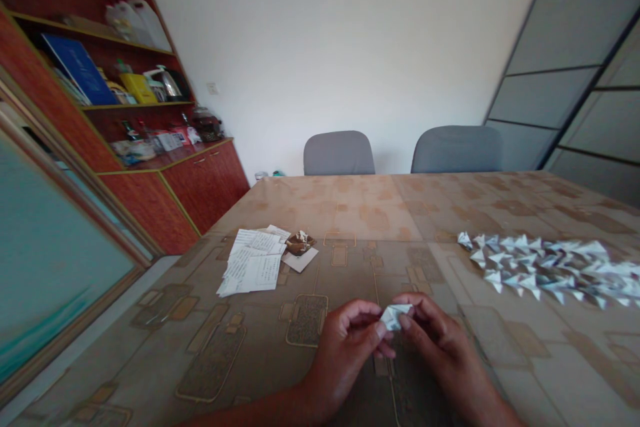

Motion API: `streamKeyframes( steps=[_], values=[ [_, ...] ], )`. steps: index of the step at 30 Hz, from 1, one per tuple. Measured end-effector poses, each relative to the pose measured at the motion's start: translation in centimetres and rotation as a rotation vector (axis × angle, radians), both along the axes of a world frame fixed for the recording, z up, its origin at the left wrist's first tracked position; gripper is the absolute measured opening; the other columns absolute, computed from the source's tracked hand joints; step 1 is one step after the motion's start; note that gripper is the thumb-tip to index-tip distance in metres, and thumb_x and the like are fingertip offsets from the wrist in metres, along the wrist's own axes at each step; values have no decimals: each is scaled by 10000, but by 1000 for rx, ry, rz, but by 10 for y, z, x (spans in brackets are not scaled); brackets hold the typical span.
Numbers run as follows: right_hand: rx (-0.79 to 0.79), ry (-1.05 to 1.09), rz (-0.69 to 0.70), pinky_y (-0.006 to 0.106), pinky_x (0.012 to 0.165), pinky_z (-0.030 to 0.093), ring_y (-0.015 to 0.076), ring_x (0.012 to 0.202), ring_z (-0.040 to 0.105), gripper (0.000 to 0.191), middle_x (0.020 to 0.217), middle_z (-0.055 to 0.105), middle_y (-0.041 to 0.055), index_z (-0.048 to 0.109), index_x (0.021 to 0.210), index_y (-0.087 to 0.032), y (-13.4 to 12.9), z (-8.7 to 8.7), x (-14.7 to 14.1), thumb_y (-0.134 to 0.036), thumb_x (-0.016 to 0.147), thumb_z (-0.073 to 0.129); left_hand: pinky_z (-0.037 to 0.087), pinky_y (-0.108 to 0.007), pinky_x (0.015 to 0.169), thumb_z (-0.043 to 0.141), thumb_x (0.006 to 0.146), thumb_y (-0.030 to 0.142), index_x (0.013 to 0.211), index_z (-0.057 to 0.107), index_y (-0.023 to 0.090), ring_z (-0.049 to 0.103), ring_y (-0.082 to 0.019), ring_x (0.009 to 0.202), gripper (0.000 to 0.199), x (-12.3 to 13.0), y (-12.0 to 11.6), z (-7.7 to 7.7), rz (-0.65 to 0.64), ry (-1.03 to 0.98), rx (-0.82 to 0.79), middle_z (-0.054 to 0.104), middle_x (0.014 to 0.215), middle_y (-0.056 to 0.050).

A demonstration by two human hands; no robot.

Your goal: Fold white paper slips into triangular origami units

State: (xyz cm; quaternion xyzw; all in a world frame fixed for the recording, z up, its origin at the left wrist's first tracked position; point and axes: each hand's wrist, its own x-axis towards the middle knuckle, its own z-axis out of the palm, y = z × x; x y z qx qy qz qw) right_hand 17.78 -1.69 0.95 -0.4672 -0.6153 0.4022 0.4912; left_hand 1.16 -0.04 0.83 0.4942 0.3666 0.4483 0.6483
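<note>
A small folded piece of white paper [395, 315] is held up between my two hands, a little above the near part of the table. My left hand [350, 340] pinches its left side between thumb and fingers. On its right side, the thumb and forefinger of my right hand [443, 340] grip the paper. Beyond my left hand lies a loose stack of printed paper slips [255, 263]. To the right, rows of folded paper pieces [545, 267] with pointed tips stand close together.
A small brown and white object [300, 242] rests beside the slips. The patterned cloth covers the table [340, 200]. Two grey chairs [339, 153] stand at the far edge. A red-brown shelf unit [185, 193] is at the left, with grey panels [545, 93] at the right.
</note>
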Motion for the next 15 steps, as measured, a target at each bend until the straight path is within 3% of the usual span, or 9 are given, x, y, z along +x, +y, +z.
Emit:
streamKeyframes(
  steps=[4, 10, 15],
  values=[
    [32, -43, -51, 255, 648, 534, 190, 706, 666, 244, 740, 678, 24, 586, 1009, -192, 2, -1, 1, -398, 881, 558, 483, -233, 574, 601, 856, 461, 855, 655, 124, 649, -151, 602, 341, -1, 2, 0, 36, 19, 42, 672, 709, -36],
    [96, -153, -71, 254, 640, 533, 175, 647, 644, 191, 659, 613, -20, 587, 1003, -207, 0, 3, 1, -343, 871, 563, 509, -256, 640, 769, 711, 347, 836, 656, 139, 625, -163, 693, 268, -1, 4, -5, 50, -12, 88, 673, 786, -43],
    [130, -233, -63, 253, 650, 536, 185, 699, 666, 172, 692, 639, -6, 576, 1024, -218, -2, 4, 1, -318, 891, 530, 498, -253, 629, 689, 785, 293, 848, 681, 135, 625, -159, 667, 171, -2, 4, -4, 51, 74, 145, 691, 777, -55]
  ],
)
